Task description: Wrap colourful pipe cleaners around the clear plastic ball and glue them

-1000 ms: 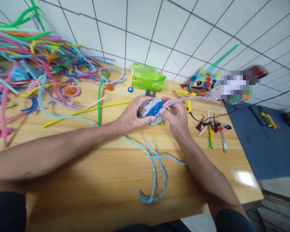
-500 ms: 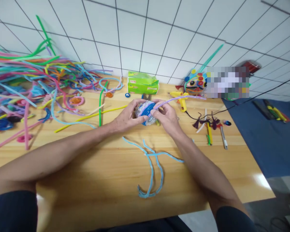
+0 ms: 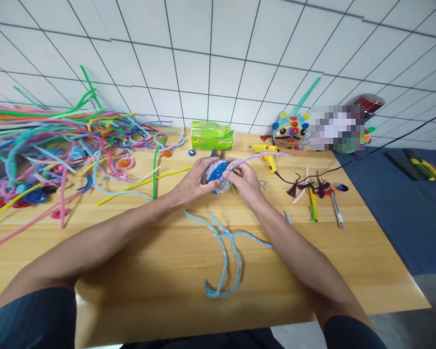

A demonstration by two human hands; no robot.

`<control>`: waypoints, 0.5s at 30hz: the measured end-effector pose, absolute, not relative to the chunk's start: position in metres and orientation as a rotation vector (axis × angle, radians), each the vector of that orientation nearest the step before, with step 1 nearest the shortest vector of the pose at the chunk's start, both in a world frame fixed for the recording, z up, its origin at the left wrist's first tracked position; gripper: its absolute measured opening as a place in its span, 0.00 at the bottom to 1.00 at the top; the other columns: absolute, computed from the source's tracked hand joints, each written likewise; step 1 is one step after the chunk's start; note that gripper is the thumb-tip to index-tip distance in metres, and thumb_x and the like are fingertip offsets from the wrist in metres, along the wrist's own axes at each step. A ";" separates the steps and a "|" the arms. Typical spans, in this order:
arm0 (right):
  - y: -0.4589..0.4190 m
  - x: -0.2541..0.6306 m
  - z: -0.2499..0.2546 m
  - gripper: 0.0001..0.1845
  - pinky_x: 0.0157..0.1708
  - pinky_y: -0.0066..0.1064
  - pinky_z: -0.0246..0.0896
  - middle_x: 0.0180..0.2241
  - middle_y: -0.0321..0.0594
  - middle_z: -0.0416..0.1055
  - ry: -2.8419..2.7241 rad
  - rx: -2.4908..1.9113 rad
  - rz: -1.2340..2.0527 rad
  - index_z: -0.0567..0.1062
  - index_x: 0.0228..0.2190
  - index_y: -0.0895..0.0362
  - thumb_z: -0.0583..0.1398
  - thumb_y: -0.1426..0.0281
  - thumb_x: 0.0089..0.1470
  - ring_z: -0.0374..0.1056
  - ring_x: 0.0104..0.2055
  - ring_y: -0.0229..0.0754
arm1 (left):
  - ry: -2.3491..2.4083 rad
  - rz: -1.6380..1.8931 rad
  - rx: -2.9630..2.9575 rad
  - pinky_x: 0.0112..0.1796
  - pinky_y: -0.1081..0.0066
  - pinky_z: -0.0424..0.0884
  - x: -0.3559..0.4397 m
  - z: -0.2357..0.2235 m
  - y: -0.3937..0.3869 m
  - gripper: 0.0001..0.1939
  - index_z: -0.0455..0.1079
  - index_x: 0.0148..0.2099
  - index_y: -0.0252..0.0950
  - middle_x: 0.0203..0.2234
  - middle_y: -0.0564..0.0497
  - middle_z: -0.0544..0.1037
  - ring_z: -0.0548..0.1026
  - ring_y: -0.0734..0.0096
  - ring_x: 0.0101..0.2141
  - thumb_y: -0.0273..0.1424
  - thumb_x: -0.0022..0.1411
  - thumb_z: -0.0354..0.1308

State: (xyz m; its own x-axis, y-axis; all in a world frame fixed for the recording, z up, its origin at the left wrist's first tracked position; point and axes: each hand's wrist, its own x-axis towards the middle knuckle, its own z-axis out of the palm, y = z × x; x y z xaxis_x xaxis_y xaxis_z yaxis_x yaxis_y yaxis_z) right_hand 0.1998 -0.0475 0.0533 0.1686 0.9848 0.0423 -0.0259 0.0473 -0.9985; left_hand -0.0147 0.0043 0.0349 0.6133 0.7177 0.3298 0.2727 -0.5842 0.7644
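Observation:
A clear, shiny rounded object wrapped with blue and purple bands [image 3: 217, 172] sits between my hands; it looks like part of a plastic bottle, though its ends are partly covered. My left hand [image 3: 198, 182] is closed around its left side, thumb across the front. With thumb and fingers my right hand [image 3: 244, 179] pinches a purple pipe cleaner [image 3: 257, 156] against it, and the loose end sticks out to the right. Nearer to me on the table, light blue pipe cleaners [image 3: 225, 261] lie bent and crossed. Behind the object, a dark tool is mostly hidden.
Left, a tangled pile of coloured pipe cleaners [image 3: 58, 128] covers the table [image 3: 148, 291]. At the back stand a green tissue pack [image 3: 211, 136] and a decorated face figure [image 3: 290, 131]. A yellow glue gun [image 3: 267, 156], its cord, tassels [image 3: 321, 188] and a cutter knife [image 3: 336, 210] lie right.
The camera view has shifted slightly. The purple pipe cleaner's free end now reaches less far to the right and lies lower. Both hands keep their hold on the wrapped object.

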 end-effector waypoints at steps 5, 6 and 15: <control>-0.050 0.201 0.055 0.19 0.58 0.44 0.77 0.59 0.44 0.80 -1.090 -1.212 1.087 0.77 0.34 0.51 0.75 0.57 0.42 0.79 0.54 0.50 | 0.730 0.925 2.164 0.74 0.47 0.71 -0.012 0.027 0.004 0.36 0.66 0.77 0.39 0.71 0.37 0.75 0.74 0.47 0.71 0.51 0.76 0.66; -0.051 0.201 0.056 0.19 0.58 0.44 0.76 0.59 0.44 0.80 -1.091 -1.210 1.088 0.77 0.34 0.51 0.75 0.57 0.43 0.78 0.54 0.51 | 0.713 0.937 2.164 0.75 0.47 0.70 -0.013 0.026 0.003 0.36 0.66 0.77 0.39 0.71 0.36 0.74 0.74 0.47 0.72 0.51 0.77 0.65; -0.058 0.201 0.055 0.11 0.64 0.44 0.73 0.58 0.42 0.80 -1.147 -1.238 1.000 0.77 0.30 0.50 0.73 0.62 0.48 0.76 0.62 0.52 | 0.654 1.012 2.182 0.75 0.46 0.71 -0.012 0.020 0.001 0.35 0.65 0.78 0.40 0.72 0.36 0.74 0.73 0.48 0.72 0.48 0.78 0.64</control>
State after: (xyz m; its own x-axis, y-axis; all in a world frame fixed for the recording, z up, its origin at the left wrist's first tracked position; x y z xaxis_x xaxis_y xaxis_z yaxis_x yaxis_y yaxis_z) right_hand 0.2009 -0.0580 0.0554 0.1690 0.9809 0.0959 0.0379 0.0907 -0.9952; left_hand -0.0116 0.0010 0.0201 0.5799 0.6582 0.4801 0.1672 -0.6729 0.7205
